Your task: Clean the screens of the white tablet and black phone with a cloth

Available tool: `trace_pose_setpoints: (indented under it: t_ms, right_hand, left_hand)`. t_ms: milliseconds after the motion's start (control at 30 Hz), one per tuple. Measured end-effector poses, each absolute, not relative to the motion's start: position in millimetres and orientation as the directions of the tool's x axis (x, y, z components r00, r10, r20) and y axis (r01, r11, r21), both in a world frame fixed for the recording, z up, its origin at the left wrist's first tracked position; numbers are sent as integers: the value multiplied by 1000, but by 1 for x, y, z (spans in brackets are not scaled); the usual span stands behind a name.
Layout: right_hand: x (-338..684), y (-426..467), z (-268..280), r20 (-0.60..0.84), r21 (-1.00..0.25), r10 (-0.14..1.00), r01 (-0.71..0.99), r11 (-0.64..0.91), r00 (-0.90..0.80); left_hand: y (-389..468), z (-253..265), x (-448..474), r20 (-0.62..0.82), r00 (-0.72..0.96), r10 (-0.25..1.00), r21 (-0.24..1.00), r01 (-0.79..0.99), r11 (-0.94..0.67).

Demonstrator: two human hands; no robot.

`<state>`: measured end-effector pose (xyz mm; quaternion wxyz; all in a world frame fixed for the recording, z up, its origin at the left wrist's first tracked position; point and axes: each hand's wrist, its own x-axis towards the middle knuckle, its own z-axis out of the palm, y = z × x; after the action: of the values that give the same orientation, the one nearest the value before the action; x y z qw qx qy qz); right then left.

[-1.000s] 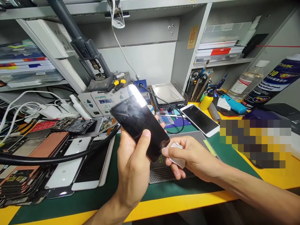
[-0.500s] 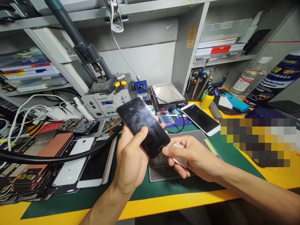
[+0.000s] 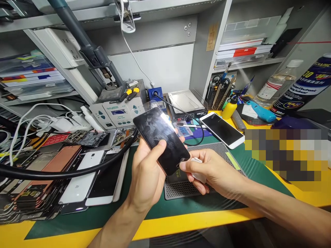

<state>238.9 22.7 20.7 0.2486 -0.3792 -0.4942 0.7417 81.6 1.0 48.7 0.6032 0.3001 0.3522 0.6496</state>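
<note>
A black-fronted smartphone (image 3: 161, 137) with a smudged, dark screen lies tilted in my left hand (image 3: 147, 172). My left thumb rests on the glass and the fingers wrap round the back. At the phone's lower end, the thumb of my right hand (image 3: 207, 167) lies at the home button, hiding part of it. The other right fingers curl round a small folded white piece (image 3: 198, 174), perhaps tissue or cloth; much of it is covered. Below both hands is a grey perforated mat (image 3: 181, 193) on the green work mat (image 3: 248, 196).
Several phones and phone parts, including a white phone (image 3: 81, 179), are piled at the left. A black hose (image 3: 64, 174) crosses above them. Another white-framed phone (image 3: 222, 130) lies at the right. Behind stand a soldering station (image 3: 119, 113), a yellow bottle (image 3: 229, 109) and a spray can (image 3: 301, 89).
The phone and my left hand have shifted slightly right, and a bright reflection now shows on the screen. My right thumb stays at the home button, the white piece still in that hand.
</note>
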Motion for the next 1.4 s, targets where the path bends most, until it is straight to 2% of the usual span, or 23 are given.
trace_pose_setpoints:
  t_ms: [567,1400]
  right_hand:
    - [240,23,20,-295,-915,725,-33,-401,-622]
    - [237,23,21,-314,-937,769,53,-345,-557]
  left_hand:
    - [2,49,78,-57,-73,996,821,-570,5]
    - [2,47,82,-67,-81,994,808,-589,7]
